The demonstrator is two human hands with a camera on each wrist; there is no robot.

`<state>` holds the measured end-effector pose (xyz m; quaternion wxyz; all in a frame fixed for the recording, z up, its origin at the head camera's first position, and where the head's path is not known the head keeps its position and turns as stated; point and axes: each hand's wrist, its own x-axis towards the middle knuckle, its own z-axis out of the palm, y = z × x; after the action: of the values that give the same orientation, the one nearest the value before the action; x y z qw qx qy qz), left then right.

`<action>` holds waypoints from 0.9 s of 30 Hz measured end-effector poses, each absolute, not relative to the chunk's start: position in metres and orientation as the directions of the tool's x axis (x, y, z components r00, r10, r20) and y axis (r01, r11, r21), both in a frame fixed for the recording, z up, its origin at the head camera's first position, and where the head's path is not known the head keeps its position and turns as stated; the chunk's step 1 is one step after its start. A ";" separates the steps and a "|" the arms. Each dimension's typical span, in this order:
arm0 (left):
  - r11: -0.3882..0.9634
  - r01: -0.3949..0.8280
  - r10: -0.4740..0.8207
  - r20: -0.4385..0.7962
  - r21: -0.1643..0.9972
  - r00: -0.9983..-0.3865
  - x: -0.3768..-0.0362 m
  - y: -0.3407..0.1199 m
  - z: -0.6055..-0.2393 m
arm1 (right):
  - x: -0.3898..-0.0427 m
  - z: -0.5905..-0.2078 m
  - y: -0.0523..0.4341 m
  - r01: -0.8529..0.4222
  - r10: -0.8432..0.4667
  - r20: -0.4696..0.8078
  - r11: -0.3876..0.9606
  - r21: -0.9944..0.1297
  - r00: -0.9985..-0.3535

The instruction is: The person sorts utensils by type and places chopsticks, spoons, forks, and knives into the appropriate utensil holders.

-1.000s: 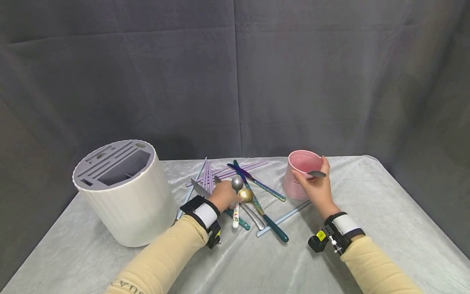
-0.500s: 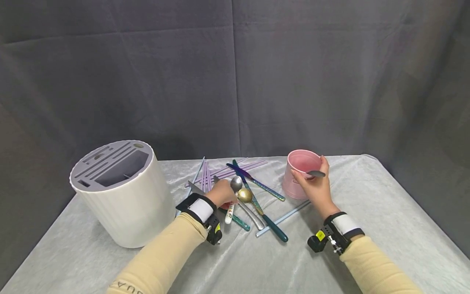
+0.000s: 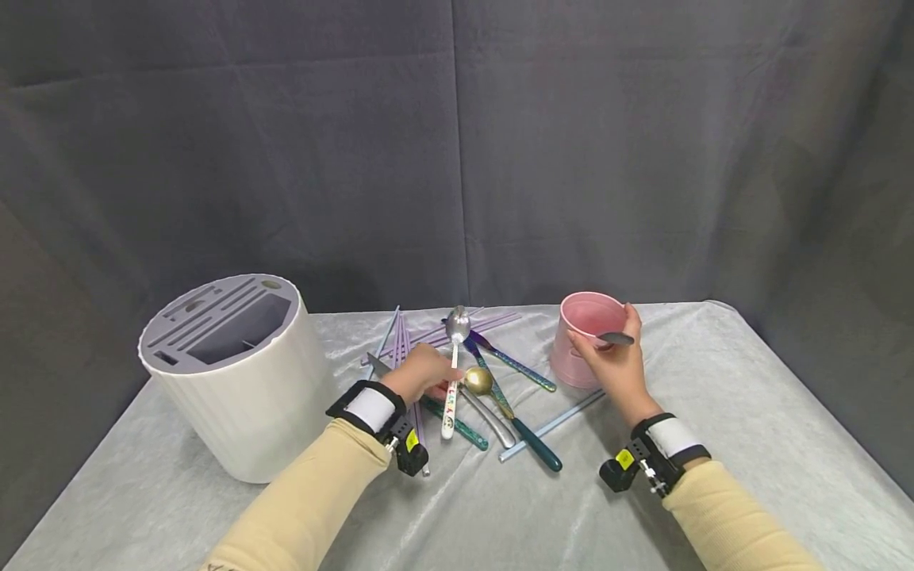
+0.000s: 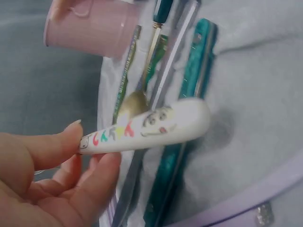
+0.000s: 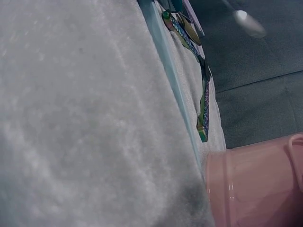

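Note:
My left hand pinches a spoon by its white, picture-printed handle, between thumb and fingers. The metal bowl points away from me, and in the right wrist view the spoon hangs above the tabletop. Beneath that hand lie a green-handled knife, a gold spoon and a silver handle. My right hand grips the side of a pink bucket, thumb and fingers spread round it. A dark grey utensil end pokes out over the rim beside those fingers; its kind is unclear.
To the left stands a white round holder with a grey slotted top. Purple chopsticks, a pale blue stick, an iridescent knife and a dark-green-handled utensil lie across the grey cloth.
The left hand has raised the white-handled spoon off the pile, drawing slightly left. Its bowl now reaches farther from me. The right hand and the bucket stay where they were.

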<state>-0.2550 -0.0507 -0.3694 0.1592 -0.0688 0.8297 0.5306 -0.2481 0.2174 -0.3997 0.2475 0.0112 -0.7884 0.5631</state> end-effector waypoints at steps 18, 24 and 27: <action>0.011 0.081 -0.011 0.082 0.997 -0.997 -0.253 -0.028 -0.348 | -0.248 -0.400 0.216 -0.298 0.261 0.416 0.394 -0.870 -0.871; -0.068 0.222 -0.037 0.220 0.973 -0.975 -0.254 -0.010 -0.339 | -0.247 -0.401 0.216 -0.303 0.257 0.414 0.380 -0.874 -0.873; -0.130 0.297 -0.072 0.289 0.946 -0.954 -0.255 0.002 -0.334 | -0.246 -0.402 0.216 -0.304 0.260 0.410 0.366 -0.880 -0.874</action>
<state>-0.2552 0.0017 -0.3336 -0.1234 0.0867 0.6478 0.7467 -0.2461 0.2160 -0.4021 0.2507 0.0138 -0.7875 0.5628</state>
